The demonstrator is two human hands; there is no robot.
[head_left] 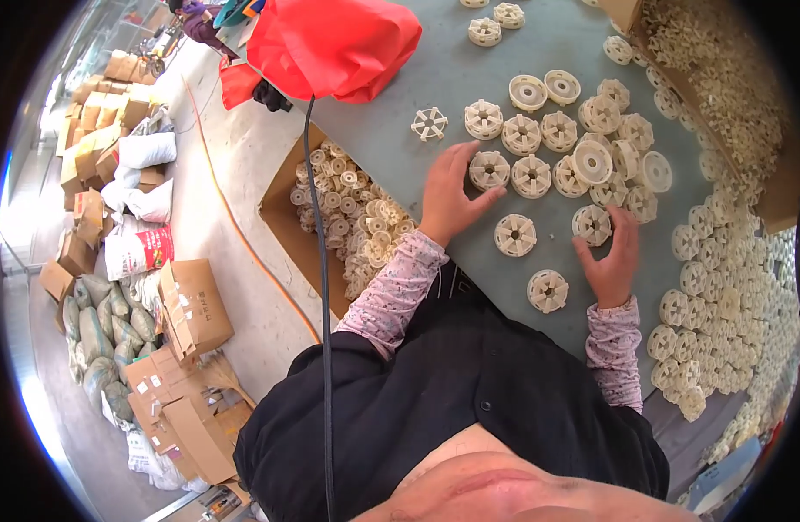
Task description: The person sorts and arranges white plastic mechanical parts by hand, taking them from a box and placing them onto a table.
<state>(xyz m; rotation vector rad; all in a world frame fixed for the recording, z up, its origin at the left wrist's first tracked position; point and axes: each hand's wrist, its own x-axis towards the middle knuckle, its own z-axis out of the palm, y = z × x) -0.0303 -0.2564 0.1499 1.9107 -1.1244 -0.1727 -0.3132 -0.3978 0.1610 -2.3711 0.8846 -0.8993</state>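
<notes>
My left hand (453,197) curves its thumb and fingers round a cream plastic spoked wheel (489,170) on the table. On the right, my right hand (612,259) has its thumb and fingers at the two sides of another spoked wheel (591,225). Between my hands lies a loose spoked wheel (515,236), and a further one (547,291) is nearer to me. Beyond them is a group of similar wheels, some piled up, with a few smooth-faced round caps (592,162) among them. A thinner spoked piece (430,124) lies apart at the left.
The grey-green table (374,139) carries a red cloth or bag (330,48) at its far left. A carton of round parts (278,204) stands below its left edge. Many parts (722,296) cover the right, beside a big carton (783,187). A black cable (317,217) hangs in front.
</notes>
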